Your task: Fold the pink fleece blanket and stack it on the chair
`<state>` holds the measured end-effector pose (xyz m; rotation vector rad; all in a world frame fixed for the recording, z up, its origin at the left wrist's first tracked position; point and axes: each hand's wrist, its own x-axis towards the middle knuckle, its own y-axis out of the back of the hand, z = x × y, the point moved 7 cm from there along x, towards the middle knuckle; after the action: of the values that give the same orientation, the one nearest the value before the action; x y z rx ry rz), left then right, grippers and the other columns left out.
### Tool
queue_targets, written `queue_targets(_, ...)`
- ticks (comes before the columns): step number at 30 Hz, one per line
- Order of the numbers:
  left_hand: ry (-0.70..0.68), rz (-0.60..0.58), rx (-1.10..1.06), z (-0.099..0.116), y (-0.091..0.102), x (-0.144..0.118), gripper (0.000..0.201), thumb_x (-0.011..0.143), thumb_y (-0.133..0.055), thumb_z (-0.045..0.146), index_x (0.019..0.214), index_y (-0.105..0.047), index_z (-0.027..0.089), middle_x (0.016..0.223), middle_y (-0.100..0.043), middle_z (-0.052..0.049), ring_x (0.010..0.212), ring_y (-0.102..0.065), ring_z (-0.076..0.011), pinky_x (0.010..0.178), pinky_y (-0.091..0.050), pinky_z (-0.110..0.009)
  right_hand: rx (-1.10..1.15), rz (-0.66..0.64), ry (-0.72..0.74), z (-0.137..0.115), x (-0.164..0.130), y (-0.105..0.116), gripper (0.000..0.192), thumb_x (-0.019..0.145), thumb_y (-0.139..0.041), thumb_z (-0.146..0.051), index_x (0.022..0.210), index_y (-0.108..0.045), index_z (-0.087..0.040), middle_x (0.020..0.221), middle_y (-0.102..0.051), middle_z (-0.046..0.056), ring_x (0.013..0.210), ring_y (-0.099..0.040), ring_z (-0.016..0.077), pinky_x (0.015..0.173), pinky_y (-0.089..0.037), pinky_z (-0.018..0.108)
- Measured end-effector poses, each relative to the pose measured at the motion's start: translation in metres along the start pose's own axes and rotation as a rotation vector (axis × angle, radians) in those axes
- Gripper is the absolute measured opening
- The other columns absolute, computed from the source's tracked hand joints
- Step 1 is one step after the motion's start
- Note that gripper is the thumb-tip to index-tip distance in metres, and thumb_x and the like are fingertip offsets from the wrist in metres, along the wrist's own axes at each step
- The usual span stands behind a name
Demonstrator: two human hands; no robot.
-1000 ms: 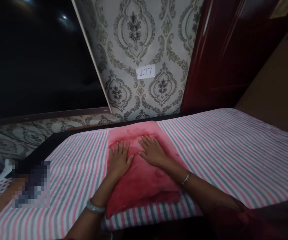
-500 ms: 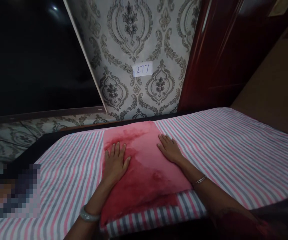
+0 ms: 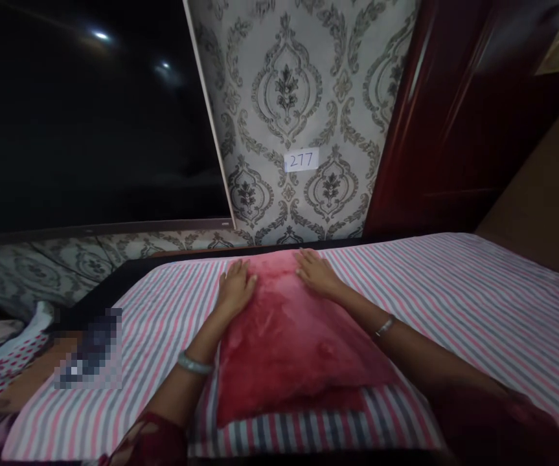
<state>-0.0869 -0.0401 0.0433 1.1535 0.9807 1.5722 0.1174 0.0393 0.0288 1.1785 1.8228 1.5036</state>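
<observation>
A plush red and pink cloth [image 3: 289, 343] lies spread over a pink, grey and white striped sheet [image 3: 429, 298]. My left hand [image 3: 236, 288] rests flat on its far left edge, fingers pointing away from me. On the far right part of the cloth lies my right hand [image 3: 317, 275], palm down with the fingers extended. Neither hand grips anything. Darker red patches show on the left and near side of the cloth, and its near edge looks slightly rumpled.
Behind the sheet stands a patterned wall with a paper [image 3: 301, 159] marked 277. A large black screen [image 3: 89, 129] is at the left, a dark red glossy panel [image 3: 454, 129] at the right. Clothes [image 3: 14, 362] and a blurred-out object [image 3: 89, 349] are at the left.
Both hands have slid away from me over the cloth towards its far edge and are closer together. The view has shifted, so the wall sits lower and further right.
</observation>
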Motion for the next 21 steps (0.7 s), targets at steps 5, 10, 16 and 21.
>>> queue_targets(5, 0.052, -0.061, 0.132, -0.005, -0.028, 0.017, 0.061, 0.099, -0.038, 0.043, 0.155, -0.035, 0.019, 0.165, -0.022, -0.017, 0.153, -0.017, -0.0341, 0.117, -0.024, -0.064, -0.01, -0.063, 0.143, -0.06, 0.033, -0.025, 0.058, 0.103, -0.033, -0.041, 0.158, -0.03, -0.024, 0.166, -0.019, 0.009, 0.153, -0.014, 0.0279, 0.119, -0.015, 0.06)
queue_targets(10, 0.03, -0.096, 0.147, -0.012, -0.057, 0.013, 0.059, 0.1, -0.032, 0.048, 0.155, -0.035, 0.025, 0.166, -0.022, -0.014, 0.154, -0.016, -0.0326, 0.113, -0.03, -0.064, -0.003, -0.046, 0.089, -0.027, 0.043, -0.056, 0.06, 0.102, -0.032, -0.052, 0.156, -0.035, -0.026, 0.165, -0.024, 0.006, 0.152, -0.016, 0.0284, 0.12, -0.012, 0.058)
queue_targets(16, 0.029, -0.139, 0.117, -0.013, -0.057, 0.016, 0.06, 0.101, -0.03, 0.048, 0.156, -0.034, 0.025, 0.166, -0.021, -0.014, 0.154, -0.015, -0.033, 0.112, -0.034, -0.063, 0.01, -0.05, -0.148, 0.048, 0.05, -0.056, 0.059, 0.104, -0.024, -0.05, 0.158, -0.03, -0.027, 0.164, -0.026, 0.007, 0.152, -0.018, 0.0286, 0.119, -0.017, 0.059)
queue_targets(21, 0.023, -0.131, 0.113, -0.013, -0.06, 0.016, 0.059, 0.101, -0.03, 0.047, 0.155, -0.035, 0.025, 0.166, -0.023, -0.014, 0.154, -0.016, -0.0324, 0.112, -0.033, -0.063, 0.056, -0.067, -0.182, 0.073, 0.053, -0.067, 0.061, 0.104, -0.02, -0.054, 0.159, -0.028, -0.028, 0.166, -0.02, 0.005, 0.154, -0.01, 0.0268, 0.118, -0.019, 0.059)
